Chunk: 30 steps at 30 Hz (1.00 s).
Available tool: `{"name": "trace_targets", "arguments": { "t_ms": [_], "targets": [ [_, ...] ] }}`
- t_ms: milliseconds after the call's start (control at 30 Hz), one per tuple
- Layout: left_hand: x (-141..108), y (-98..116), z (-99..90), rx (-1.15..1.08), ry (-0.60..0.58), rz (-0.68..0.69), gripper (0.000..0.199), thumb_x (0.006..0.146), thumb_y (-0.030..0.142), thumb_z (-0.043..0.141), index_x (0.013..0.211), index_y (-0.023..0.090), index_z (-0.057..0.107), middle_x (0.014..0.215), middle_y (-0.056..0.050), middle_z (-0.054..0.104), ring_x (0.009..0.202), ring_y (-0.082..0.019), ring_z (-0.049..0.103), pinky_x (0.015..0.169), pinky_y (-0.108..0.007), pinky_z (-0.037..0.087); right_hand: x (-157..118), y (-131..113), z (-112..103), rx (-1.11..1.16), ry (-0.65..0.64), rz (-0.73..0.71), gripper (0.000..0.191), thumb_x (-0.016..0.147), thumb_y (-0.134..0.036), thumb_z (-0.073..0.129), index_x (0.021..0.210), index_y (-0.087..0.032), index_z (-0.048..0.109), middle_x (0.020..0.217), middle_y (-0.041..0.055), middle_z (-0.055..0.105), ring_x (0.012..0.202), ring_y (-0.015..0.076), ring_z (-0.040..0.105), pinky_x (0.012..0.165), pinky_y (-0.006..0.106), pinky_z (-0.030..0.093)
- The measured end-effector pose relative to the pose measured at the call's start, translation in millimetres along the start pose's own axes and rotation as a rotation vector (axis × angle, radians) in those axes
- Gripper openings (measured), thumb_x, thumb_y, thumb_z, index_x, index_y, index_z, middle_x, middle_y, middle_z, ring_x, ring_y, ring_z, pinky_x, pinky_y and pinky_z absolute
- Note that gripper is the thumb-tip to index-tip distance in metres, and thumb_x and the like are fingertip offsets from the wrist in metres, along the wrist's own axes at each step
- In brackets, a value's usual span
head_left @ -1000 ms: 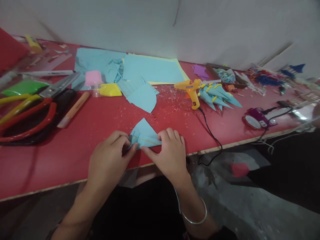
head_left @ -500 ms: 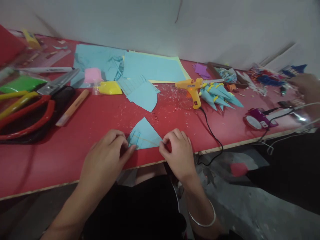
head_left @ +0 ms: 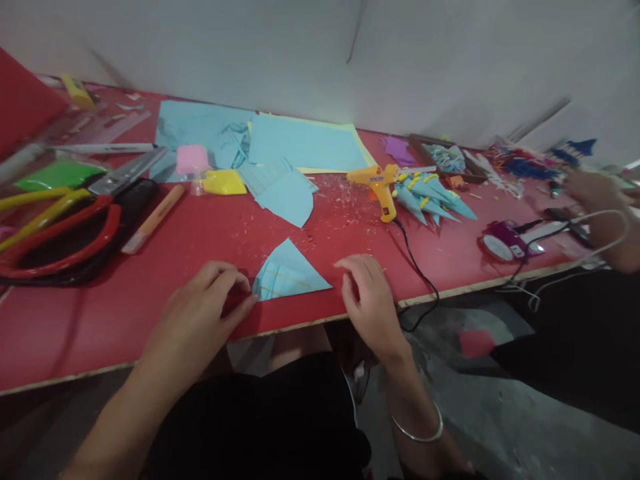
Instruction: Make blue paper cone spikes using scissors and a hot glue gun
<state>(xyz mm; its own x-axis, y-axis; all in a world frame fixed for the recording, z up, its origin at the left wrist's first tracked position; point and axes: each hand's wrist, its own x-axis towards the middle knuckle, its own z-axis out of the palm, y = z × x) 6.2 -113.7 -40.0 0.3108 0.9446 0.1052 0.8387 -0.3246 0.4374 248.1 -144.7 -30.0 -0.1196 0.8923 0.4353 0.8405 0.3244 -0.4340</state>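
A light-blue paper wedge (head_left: 290,270) with faint lines lies on the red table near its front edge. My left hand (head_left: 213,303) is at the wedge's left end, thumb and fingers apart, the thumb tip by the paper's lower left corner. Just right of the wedge's pointed corner is my right hand (head_left: 370,300), off the paper, with its fingers apart and nothing in them. Beyond the wedge lie more cut blue pieces (head_left: 285,193).
A yellow glue gun (head_left: 380,190) lies beside blue paper cones (head_left: 435,197). Large red-handled scissors (head_left: 113,230), a cutter (head_left: 153,220) and clay packets (head_left: 225,182) are at left. Another person's hand (head_left: 595,193) is at far right.
My right hand has let go of the wedge's right corner and moved right. My left fingers have drawn back slightly left, uncovering more paper. The view has shifted a little.
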Motion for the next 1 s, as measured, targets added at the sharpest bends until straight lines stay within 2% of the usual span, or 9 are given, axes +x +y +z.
{"name": "trace_targets", "arguments": {
  "t_ms": [167, 333, 433, 500, 600, 667, 733, 833, 1000],
  "targets": [
    [-2.3, 7.0, -0.2, 0.007, 0.081, 0.044, 0.018, 0.084, 0.037, 0.046, 0.088, 0.022, 0.054, 0.095, -0.005, 0.057, 0.079, -0.021, 0.058, 0.065, -0.034, 0.046, 0.9, -9.2, 3.5, -0.061, -0.241, -0.310, 0.031, 0.094, -0.027, 0.039, 0.119, -0.023, 0.057, 0.135, 0.0047, 0.049, 0.126, 0.0194, 0.041, 0.102, 0.036, 0.037],
    [-13.6, 28.2, 0.9, 0.087, 0.225, 0.260, 0.023, 0.088, 0.031, 0.040, 0.100, 0.018, 0.056, 0.099, -0.009, 0.060, 0.091, -0.024, 0.059, 0.075, -0.036, 0.048, -13.6, -40.3, 22.8, -0.218, -0.241, -0.265, 0.050, 0.089, -0.049, 0.044, 0.127, -0.017, 0.052, 0.132, 0.0121, 0.052, 0.115, 0.0250, 0.049, 0.094, 0.040, 0.044],
    [-17.9, 33.0, 3.4, 0.129, 0.196, 0.313, 0.029, 0.090, 0.033, 0.037, 0.106, 0.017, 0.055, 0.101, -0.010, 0.064, 0.090, -0.024, 0.061, 0.075, -0.037, 0.049, -18.2, -58.1, 27.7, -0.277, -0.194, -0.220, 0.043, 0.087, -0.037, 0.050, 0.119, -0.009, 0.057, 0.110, 0.0164, 0.061, 0.088, 0.0233, 0.056, 0.075, 0.036, 0.050],
    [-17.8, 30.6, 5.0, 0.167, 0.163, 0.322, 0.031, 0.092, 0.033, 0.034, 0.108, 0.018, 0.056, 0.102, -0.009, 0.066, 0.091, -0.025, 0.062, 0.075, -0.040, 0.050, -14.3, -59.5, 24.1, -0.279, -0.263, -0.196, 0.033, 0.086, -0.024, 0.051, 0.115, -0.009, 0.058, 0.105, 0.0146, 0.062, 0.082, 0.0214, 0.055, 0.071, 0.035, 0.050],
    [-13.7, 23.0, 5.7, 0.225, 0.150, 0.385, 0.035, 0.093, 0.034, 0.031, 0.108, 0.019, 0.058, 0.104, -0.009, 0.068, 0.092, -0.027, 0.063, 0.074, -0.042, 0.050, -2.7, -45.6, 12.1, -0.207, -0.403, -0.233, 0.036, 0.083, -0.020, 0.056, 0.119, -0.021, 0.056, 0.127, 0.0099, 0.053, 0.102, 0.0240, 0.051, 0.081, 0.038, 0.048],
    [-10.2, 19.1, 4.8, 0.246, 0.170, 0.442, 0.037, 0.093, 0.034, 0.030, 0.108, 0.018, 0.060, 0.104, -0.011, 0.069, 0.090, -0.027, 0.064, 0.073, -0.042, 0.051, 3.0, -33.8, 5.0, -0.165, -0.438, -0.306, 0.044, 0.082, -0.019, 0.057, 0.125, -0.027, 0.051, 0.141, 0.0069, 0.042, 0.124, 0.0249, 0.039, 0.097, 0.045, 0.039],
    [-7.9, 18.4, 3.1, 0.254, 0.195, 0.480, 0.038, 0.093, 0.033, 0.030, 0.105, 0.017, 0.061, 0.102, -0.012, 0.069, 0.086, -0.027, 0.065, 0.070, -0.042, 0.051, 4.4, -26.7, 1.4, -0.171, -0.460, -0.335, 0.044, 0.084, -0.018, 0.054, 0.127, -0.027, 0.048, 0.143, 0.0057, 0.040, 0.130, 0.0219, 0.035, 0.107, 0.051, 0.027],
    [-9.2, 24.6, 1.0, 0.254, 0.226, 0.520, 0.037, 0.092, 0.036, 0.033, 0.103, 0.016, 0.062, 0.097, -0.011, 0.070, 0.083, -0.027, 0.064, 0.068, -0.041, 0.051, 0.2, -26.1, 2.1, -0.193, -0.427, -0.307, 0.038, 0.088, -0.023, 0.050, 0.125, -0.024, 0.049, 0.140, 0.0067, 0.045, 0.126, 0.0195, 0.041, 0.110, 0.052, 0.018],
    [-20.0, 44.1, 6.8, 0.250, 0.252, 0.515, 0.039, 0.090, 0.043, 0.039, 0.104, 0.013, 0.058, 0.094, -0.012, 0.069, 0.081, -0.025, 0.062, 0.064, -0.038, 0.050, -4.7, -26.0, 7.1, -0.121, -0.296, -0.314, 0.027, 0.089, -0.029, 0.051, 0.113, -0.020, 0.059, 0.122, 0.0050, 0.061, 0.105, 0.0167, 0.056, 0.110, 0.043, 0.017]
  ]
}}
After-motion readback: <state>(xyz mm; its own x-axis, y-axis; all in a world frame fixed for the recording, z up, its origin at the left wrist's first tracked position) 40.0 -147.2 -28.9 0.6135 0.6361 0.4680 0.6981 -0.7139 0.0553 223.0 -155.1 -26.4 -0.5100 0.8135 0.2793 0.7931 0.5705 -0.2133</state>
